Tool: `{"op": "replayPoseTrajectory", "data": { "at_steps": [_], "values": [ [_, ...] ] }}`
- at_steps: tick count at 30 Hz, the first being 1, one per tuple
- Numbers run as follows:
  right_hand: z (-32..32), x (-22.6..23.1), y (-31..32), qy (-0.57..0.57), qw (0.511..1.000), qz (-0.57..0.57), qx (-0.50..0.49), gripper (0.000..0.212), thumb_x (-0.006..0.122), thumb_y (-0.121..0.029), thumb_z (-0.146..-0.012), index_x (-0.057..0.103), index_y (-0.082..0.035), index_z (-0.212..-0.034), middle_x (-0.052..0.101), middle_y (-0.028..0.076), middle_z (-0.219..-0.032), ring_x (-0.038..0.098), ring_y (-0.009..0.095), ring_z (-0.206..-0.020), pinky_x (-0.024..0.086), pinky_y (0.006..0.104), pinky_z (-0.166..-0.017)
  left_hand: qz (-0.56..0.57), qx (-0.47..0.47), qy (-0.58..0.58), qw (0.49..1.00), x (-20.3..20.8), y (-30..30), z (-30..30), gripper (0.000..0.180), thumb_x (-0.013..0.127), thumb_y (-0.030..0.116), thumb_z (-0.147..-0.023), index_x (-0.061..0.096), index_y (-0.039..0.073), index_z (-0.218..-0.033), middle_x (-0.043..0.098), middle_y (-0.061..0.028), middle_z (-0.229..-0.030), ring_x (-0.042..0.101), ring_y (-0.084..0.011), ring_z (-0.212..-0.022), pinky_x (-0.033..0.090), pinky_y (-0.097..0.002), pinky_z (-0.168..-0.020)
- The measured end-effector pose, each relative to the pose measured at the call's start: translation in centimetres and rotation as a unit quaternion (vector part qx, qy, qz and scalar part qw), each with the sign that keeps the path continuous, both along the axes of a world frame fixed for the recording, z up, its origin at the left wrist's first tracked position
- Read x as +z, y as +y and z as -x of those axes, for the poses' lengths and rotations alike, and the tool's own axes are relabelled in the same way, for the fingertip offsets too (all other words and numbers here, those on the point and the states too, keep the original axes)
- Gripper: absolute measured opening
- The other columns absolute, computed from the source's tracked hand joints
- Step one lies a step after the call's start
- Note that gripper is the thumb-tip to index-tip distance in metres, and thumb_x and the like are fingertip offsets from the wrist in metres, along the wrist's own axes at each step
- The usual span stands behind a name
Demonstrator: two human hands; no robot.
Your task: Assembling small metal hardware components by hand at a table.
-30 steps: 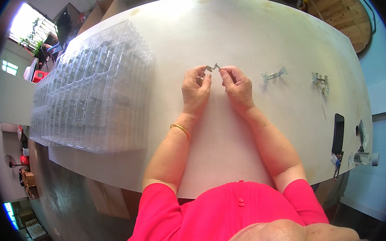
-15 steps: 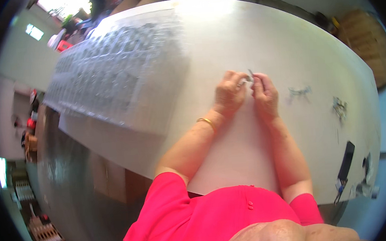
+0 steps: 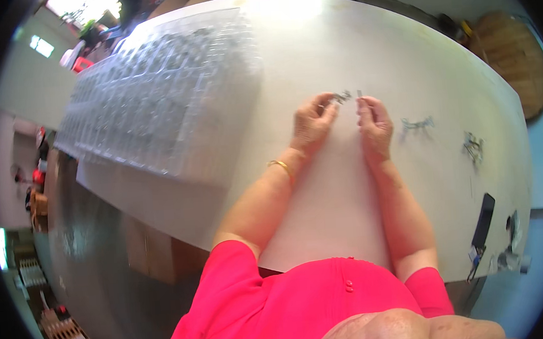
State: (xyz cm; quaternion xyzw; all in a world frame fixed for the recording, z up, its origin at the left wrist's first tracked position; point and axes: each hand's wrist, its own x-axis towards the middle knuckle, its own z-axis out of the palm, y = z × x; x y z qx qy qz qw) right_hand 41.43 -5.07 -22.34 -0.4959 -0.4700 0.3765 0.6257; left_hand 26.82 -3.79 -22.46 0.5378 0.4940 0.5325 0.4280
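Observation:
Over the white table [image 3: 313,47], my left hand [image 3: 311,127] is closed, pinching a small silvery metal part [image 3: 342,96] with uneven, branching ends. Just to its right, my right hand [image 3: 375,127] is closed on a short, thin grey metal piece [image 3: 359,93] that sticks up from the fingertips. A narrow gap lies between the two pieces. Their exact kinds are too small to tell. Right of my right hand lies a little group of silvery metal parts [image 3: 418,123]; a second pile of them [image 3: 473,147] sits farther right.
Clear plastic compartment trays [image 3: 153,96] cover the table's left side. Near the right edge lie a long black object [image 3: 484,221] and some small items [image 3: 512,256]. A round wooden top [image 3: 513,67] stands beyond the far right edge. Cardboard boxes [image 3: 154,250] are below at left.
My hands have drawn apart, the left moving slightly left. The metal part in it and the thin piece in my right hand now show separately. The view has shifted a little.

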Motion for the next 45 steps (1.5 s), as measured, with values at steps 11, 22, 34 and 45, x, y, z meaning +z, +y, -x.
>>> {"op": "replayPoseTrajectory", "data": {
  "at_steps": [11, 22, 34, 45],
  "values": [
    [-0.3, -0.2, -0.3, -0.096, 0.995, 0.005, -0.015, 0.009, 0.068, -0.012, -0.094, 0.069, -0.004, -0.096, 0.062, -0.002, -0.080, 0.055, 0.005, -0.068, 0.047, 0.0238, -0.062, 0.027, -0.011, -0.075, 0.997, 0.3, 0.0, -0.2, 0.026, 0.069, 0.011, -0.094, 0.066, 0.002, -0.118, 0.067, 0.0012, -0.094, 0.058, -0.0033, -0.077, 0.049, -0.0196, -0.064],
    [-0.1, 0.1, -0.4, -0.174, 0.984, -0.018, -0.041, 0.008, 0.066, -0.010, -0.095, 0.067, -0.003, -0.099, 0.065, 0.003, -0.084, 0.059, 0.009, -0.070, 0.049, 0.0269, -0.064, -0.143, 0.032, 0.103, 0.984, 0.3, -0.3, -0.5, 0.026, 0.070, 0.000, -0.085, 0.069, 0.006, -0.110, 0.060, -0.0016, -0.093, 0.051, -0.0039, -0.063, 0.046, -0.0219, -0.059],
    [-0.5, 0.5, -0.2, -0.034, 0.992, 0.089, 0.078, 0.018, 0.051, -0.005, -0.101, 0.065, -0.003, -0.113, 0.066, 0.003, -0.092, 0.063, 0.009, -0.079, 0.056, 0.0260, -0.072, -0.163, 0.012, 0.114, 0.980, 0.4, -0.7, -0.6, 0.026, 0.067, -0.004, -0.082, 0.070, 0.006, -0.106, 0.059, -0.0043, -0.093, 0.051, -0.0057, -0.060, 0.046, -0.0234, -0.056],
    [-2.6, 1.7, 0.4, 0.135, 0.968, 0.149, 0.153, 0.016, 0.057, -0.012, -0.097, 0.065, 0.000, -0.103, 0.067, 0.007, -0.095, 0.063, 0.013, -0.089, 0.054, 0.0295, -0.085, -0.161, -0.043, 0.096, 0.981, 0.5, -0.8, -0.6, 0.024, 0.067, -0.004, -0.081, 0.071, 0.005, -0.103, 0.062, -0.0036, -0.092, 0.054, -0.0055, -0.062, 0.047, -0.0229, -0.057]
  ]
}}
